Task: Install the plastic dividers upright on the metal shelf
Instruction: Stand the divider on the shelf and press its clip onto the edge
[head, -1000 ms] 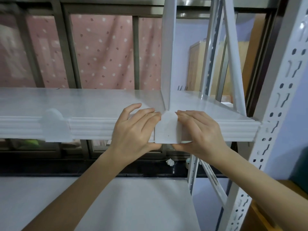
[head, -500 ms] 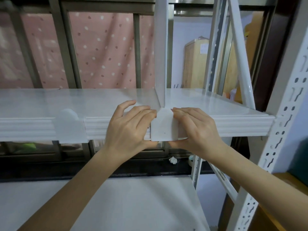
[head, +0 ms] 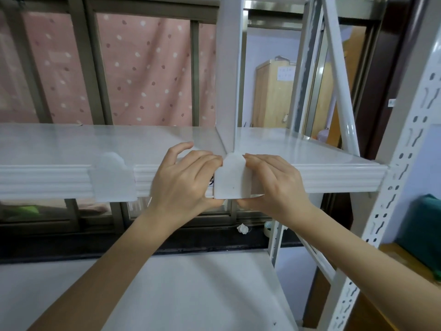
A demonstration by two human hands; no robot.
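Both hands, left hand [head: 185, 180] and right hand [head: 274, 185], pinch the divider clip [head: 230, 177] at the metal shelf [head: 334, 173] front edge; it likely needs even, square pressure to seat upright.

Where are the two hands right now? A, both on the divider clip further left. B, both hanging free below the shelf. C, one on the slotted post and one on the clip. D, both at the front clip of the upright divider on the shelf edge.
D: the left hand and right hand pinch the front clip from either side.
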